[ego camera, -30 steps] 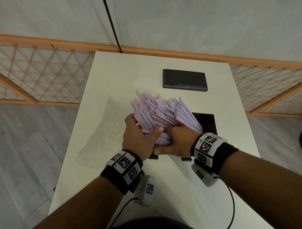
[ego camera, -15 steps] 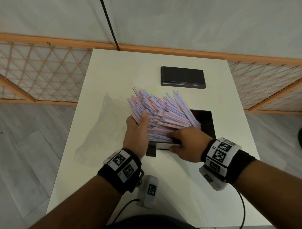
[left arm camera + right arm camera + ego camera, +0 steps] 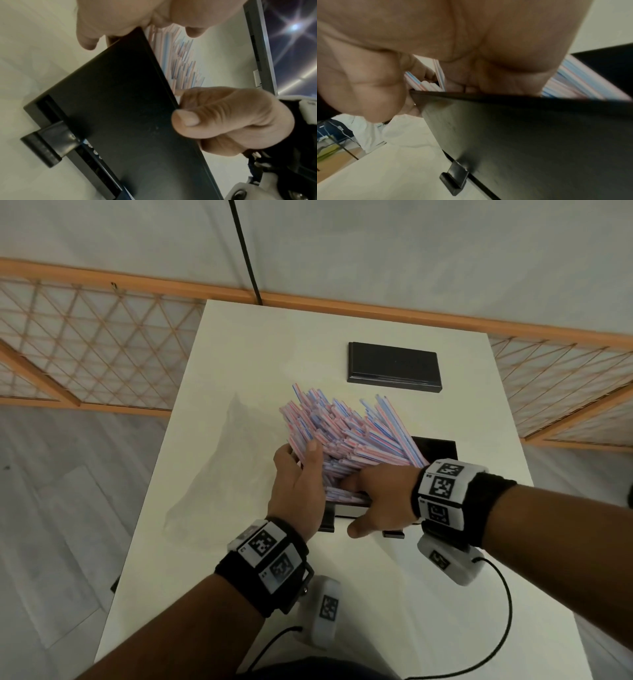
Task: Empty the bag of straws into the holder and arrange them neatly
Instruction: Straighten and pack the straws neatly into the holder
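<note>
A loose heap of pink-and-blue striped straws leans back and to the left out of the black holder, their ends uneven. My left hand lies flat against the heap's left side, thumb up. My right hand is at the holder's near rim, fingers curled in among the near straw ends and thumb outside the front wall. The left wrist view shows the holder's dark wall, the straws and the right hand's thumb. In the right wrist view, straws pass between my bent fingers.
The empty clear bag lies flat on the white table left of the holder. A black lid sits at the back of the table. A lattice fence and a wall stand beyond the far edge.
Both hands let go of the gripped bundle. The left hand flattened against the heap's left side. The right hand dropped to the near rim, and the straws spread out in the holder.
</note>
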{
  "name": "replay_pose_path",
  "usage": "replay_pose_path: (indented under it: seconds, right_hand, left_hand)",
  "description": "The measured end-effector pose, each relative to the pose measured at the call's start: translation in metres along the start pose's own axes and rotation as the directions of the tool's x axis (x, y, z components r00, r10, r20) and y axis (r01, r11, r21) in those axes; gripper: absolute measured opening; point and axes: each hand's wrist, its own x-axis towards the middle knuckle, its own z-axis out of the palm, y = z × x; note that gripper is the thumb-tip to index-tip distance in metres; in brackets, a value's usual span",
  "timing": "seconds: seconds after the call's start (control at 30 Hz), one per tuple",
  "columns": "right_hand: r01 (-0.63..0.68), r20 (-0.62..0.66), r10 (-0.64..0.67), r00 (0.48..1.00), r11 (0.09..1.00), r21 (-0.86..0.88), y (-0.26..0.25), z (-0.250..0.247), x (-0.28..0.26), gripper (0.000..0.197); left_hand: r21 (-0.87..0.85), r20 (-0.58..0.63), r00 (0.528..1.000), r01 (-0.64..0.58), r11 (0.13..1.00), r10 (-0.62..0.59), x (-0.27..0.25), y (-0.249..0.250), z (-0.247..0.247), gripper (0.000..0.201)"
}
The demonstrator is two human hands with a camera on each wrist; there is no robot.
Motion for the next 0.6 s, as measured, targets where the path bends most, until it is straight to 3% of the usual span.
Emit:
replay_pose_path:
  seconds: [0.23, 0.47, 0.6]
  right_hand:
    - [-0.052, -0.033, 0.045, 0.998, 0.970, -0.236, 0.006, 0.019, 0.014, 0.061]
    - [-0.109, -0.046, 0.107, 0.993, 0.993, -0.050, 0.008, 0.025, 0.015, 0.068]
    - [-0.105, -0.016, 0.107, 0.994, 0.990, 0.093, 0.010, 0.020, 0.015, 0.051]
  left_hand:
    - [0.030, 0.006, 1.000, -0.001, 1.000, 0.001, 0.005, -0.007, -0.003, 0.036]
    - [0.076, 0.014, 1.000, -0.019, 0.997, 0.018, 0.005, -0.009, 0.000, 0.039]
    - [0.199, -0.001, 0.992, -0.127, 0.972, 0.130, 0.007, -0.011, 0.000, 0.042]
